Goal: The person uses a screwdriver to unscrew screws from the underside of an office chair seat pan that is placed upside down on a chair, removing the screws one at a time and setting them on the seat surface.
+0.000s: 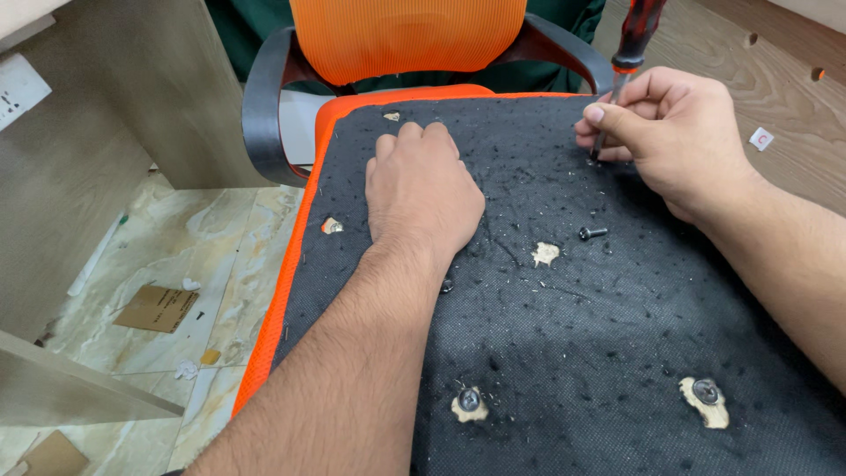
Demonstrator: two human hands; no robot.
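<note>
— Marble-patterned floor on the left, wooden panels at the edges, and in the middle the black fabric underside of a seat cushion with orange trim, lying in front of an orange mesh chair back.

— Where are the hands?

— Left hand lies on the fabric near the far edge, fingers curled under, loosely clenched and holding nothing. Right hand pinches the shaft of a red-and-black screwdriver, its tip down on the fabric at far right.

— Risks?

— I'd judge the tip could skid off whatever it sits on; I cannot see a screw head under it. A slip would gouge the fabric or jab the fingers gripping so low on the shaft.

— Anything loose?

— One black screw lies free between the hands; a nudge from the right wrist could roll it off the cushion. Two seated screws sit near the camera, in torn patches showing pale wood.
</note>
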